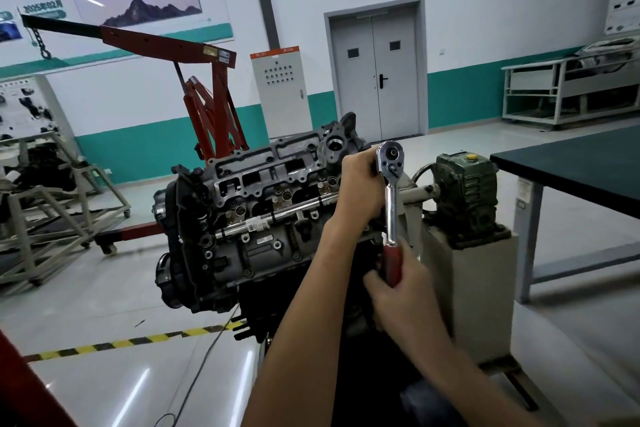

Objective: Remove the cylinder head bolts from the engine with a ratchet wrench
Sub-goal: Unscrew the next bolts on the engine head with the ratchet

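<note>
The engine sits at the centre of the view on a stand, tilted so its cylinder head faces up and toward the camera, with bolt holes and several bolt heads showing along its top face. At about 3 o'clock from the head, the ratchet wrench stands nearly upright: its chrome ratchet head at 12 o'clock, its red grip at 6 o'clock. The left hand is clenched around the wrench just behind the ratchet head, at the right end of the cylinder head; what the wrench is seated on is hidden by this hand. The right hand is wrapped around the red grip, fingers curled over its lower part. Just to the right of the wrench, a green gearbox with a yellow cap sits on the pale pedestal of the stand. At 2 o'clock a dark worktop runs to the frame edge. At 10 o'clock a red engine crane stands behind the engine, and grey double doors are at 12 o'clock.
</note>
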Motion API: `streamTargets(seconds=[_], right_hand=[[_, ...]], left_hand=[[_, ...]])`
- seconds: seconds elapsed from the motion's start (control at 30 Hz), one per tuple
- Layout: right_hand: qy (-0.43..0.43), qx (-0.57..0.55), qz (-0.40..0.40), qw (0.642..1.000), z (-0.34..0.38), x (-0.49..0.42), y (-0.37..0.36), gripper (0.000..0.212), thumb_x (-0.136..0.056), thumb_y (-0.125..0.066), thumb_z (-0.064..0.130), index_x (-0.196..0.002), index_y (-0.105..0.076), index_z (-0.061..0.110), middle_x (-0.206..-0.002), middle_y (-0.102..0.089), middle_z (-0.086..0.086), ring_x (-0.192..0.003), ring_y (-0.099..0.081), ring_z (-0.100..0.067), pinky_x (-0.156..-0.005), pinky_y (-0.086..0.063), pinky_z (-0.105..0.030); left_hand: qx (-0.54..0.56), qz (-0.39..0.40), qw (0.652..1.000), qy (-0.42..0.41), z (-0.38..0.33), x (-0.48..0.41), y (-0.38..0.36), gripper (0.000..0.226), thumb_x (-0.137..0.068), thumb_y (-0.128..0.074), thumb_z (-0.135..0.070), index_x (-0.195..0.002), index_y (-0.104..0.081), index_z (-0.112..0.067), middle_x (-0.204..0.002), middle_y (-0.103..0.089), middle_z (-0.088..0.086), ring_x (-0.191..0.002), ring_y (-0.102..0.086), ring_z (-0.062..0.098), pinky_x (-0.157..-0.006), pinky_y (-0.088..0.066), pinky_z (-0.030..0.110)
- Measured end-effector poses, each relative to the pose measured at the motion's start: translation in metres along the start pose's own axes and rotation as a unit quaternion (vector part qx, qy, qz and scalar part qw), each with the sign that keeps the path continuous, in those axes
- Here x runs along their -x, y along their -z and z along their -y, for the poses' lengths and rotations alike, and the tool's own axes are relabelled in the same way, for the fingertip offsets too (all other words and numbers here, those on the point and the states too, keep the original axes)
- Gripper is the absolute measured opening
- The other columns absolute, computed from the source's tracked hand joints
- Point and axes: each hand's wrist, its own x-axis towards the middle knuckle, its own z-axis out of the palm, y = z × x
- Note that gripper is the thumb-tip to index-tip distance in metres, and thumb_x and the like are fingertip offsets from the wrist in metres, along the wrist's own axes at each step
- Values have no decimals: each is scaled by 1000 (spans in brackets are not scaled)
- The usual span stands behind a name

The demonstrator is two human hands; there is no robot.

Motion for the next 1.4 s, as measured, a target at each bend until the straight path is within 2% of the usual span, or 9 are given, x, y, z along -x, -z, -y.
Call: streamTargets(seconds=[0.13, 0.27, 0.4, 0.57, 0.77, 0.87, 1.0, 1.23, 1.4], right_hand=[[73, 205, 118, 969, 7, -32, 89, 39, -76, -66, -3, -89, -51, 30, -58, -49, 7, -48, -52, 7, -45, -39, -5], [173, 347, 119, 914, 24, -65, 125, 38, -70, -69, -9, -87, -55, 22, -56, -44, 19, -54, -52, 10, -49, -34, -1], [92, 244, 41, 965, 1, -27, 80, 25, -76, -68, 2, -88, -53, 17, -58, -49, 3, -49, -48, -8, -47, -37, -9], [17, -6, -36, 999, 5, 9, -17, 25, -75, -60, -2, -75, -47, 20, -50, -42, 7, -38, -43, -1, -38, -32, -8], [98, 267, 121, 951, 7, -37, 93, 36, -73, -66, -6, -89, -56, 25, -57, -48, 8, -43, -48, -2, -49, -38, -5], [170, 393, 116, 896, 21, -73, 134, 26, -71, -68, -9, -93, -59, 2, -56, -48, 11, -46, -50, -11, -49, -37, -5], [139, 314, 56, 937, 4, -51, 107, 28, -74, -69, -5, -98, -58, 6, -59, -46, 9, -43, -45, -3, -48, -38, -2], [-1, -37, -44, 998, 1, 6, -14, 23, -75, -59, -2, -72, -47, 17, -47, -42, 6, -37, -38, -2, -37, -35, -15], [31, 147, 105, 983, -1, -20, 67, 36, -76, -66, -2, -88, -48, 26, -58, -49, 7, -46, -49, -2, -44, -38, -11]], left_hand=[[-21, 37, 999, 14, -4, -4, 2, 36, -76, -58, 8, -49, -41, -7, -51, -39, 6, -55, -27, 13, -49, -23, 25], [-9, 26, 999, 31, -3, -2, 6, 36, -78, -55, 8, -50, -39, -9, -52, -36, 7, -53, -24, 12, -47, -21, 23], [0, 25, 999, 30, -3, 3, 8, 36, -76, -57, 9, -51, -43, -12, -52, -38, 4, -55, -27, 13, -49, -23, 26], [-1, 9, 1000, 26, 1, 0, 6, 45, -81, -61, 10, -50, -37, -13, -50, -34, 0, -55, -25, 12, -52, -23, 28], [-43, 70, 996, 22, -4, -6, 12, 41, -77, -59, 5, -45, -40, -12, -48, -39, -2, -51, -26, 9, -47, -24, 18], [-47, 80, 995, 24, -6, -8, 10, 32, -78, -56, 5, -50, -42, 1, -52, -40, 9, -55, -26, 14, -48, -22, 22], [-35, 50, 998, 8, -6, -3, 7, 49, -77, -58, 8, -47, -37, -24, -46, -38, -8, -48, -25, 6, -47, -23, 15], [-24, 16, 999, -14, -3, -2, 2, 58, -78, -62, 9, -50, -29, -29, -49, -32, -9, -53, -22, 7, -49, -23, 19], [-44, 53, 998, -1, -5, -6, 6, 50, -76, -60, 7, -47, -32, -24, -47, -34, -8, -52, -23, 7, -47, -23, 17]])
